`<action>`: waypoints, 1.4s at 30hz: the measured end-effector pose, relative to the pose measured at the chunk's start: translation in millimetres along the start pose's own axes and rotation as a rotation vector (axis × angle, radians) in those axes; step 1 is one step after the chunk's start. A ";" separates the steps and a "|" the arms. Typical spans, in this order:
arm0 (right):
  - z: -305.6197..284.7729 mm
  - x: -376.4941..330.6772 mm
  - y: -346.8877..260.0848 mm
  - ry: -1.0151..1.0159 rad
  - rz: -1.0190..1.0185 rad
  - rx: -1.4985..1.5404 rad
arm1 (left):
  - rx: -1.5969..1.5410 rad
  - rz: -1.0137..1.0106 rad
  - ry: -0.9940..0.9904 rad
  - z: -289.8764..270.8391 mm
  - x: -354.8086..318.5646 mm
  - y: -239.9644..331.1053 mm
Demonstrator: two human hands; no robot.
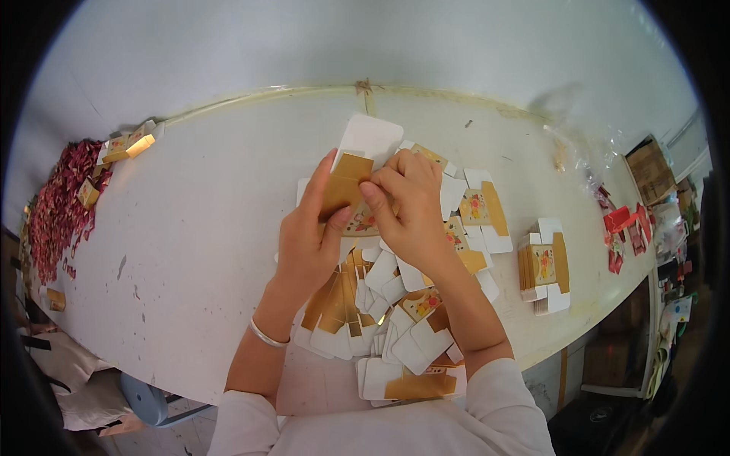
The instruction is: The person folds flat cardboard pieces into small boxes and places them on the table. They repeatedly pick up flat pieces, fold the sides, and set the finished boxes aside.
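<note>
Both of my hands hold one gold-and-white cardboard box blank [347,180] above the middle of the table. It has a white flap standing at its far end and a floral print low on its face. My left hand [310,232] grips its left side, fingers behind and thumb across the front. At its right edge, my right hand [407,205] pinches the card between thumb and fingers; its fingertips are partly hidden. Under and around my hands lies a loose heap of flat box blanks [414,346], gold and white with floral panels.
A neat stack of box blanks [544,264] stands to the right. On the far left is a pile of small dark-red pieces [70,197] with a few folded boxes [125,146]. Red packaging [622,220], clear plastic and a brown carton [650,169] sit at the right edge. A blue stool [144,397] is at lower left.
</note>
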State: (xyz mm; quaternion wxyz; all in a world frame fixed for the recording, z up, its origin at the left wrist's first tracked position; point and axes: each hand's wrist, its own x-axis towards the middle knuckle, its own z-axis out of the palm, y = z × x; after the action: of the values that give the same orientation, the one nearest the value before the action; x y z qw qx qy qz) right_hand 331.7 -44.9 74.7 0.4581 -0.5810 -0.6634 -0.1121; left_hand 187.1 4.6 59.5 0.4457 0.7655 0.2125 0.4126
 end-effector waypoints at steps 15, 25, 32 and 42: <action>-14.3 6.2 -11.7 0.222 0.550 1.128 | -0.283 0.098 0.100 13.4 -3.8 12.1; -9.6 -0.9 -14.6 0.028 0.901 1.538 | -0.337 -0.150 -0.136 -10.3 3.8 14.7; 0.6 -7.5 -3.1 -0.127 0.406 1.382 | -0.436 -0.191 -0.019 -14.7 1.5 15.8; -14.4 1.6 -6.4 -0.181 0.478 1.158 | -0.168 -0.114 0.005 -8.9 -0.1 26.2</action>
State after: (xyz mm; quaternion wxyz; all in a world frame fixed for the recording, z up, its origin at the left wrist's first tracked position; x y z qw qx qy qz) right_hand 333.2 -55.5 86.4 0.6525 -0.3784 -0.5045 0.4201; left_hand 178.6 -4.3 84.3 0.5308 0.7109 0.2215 0.4048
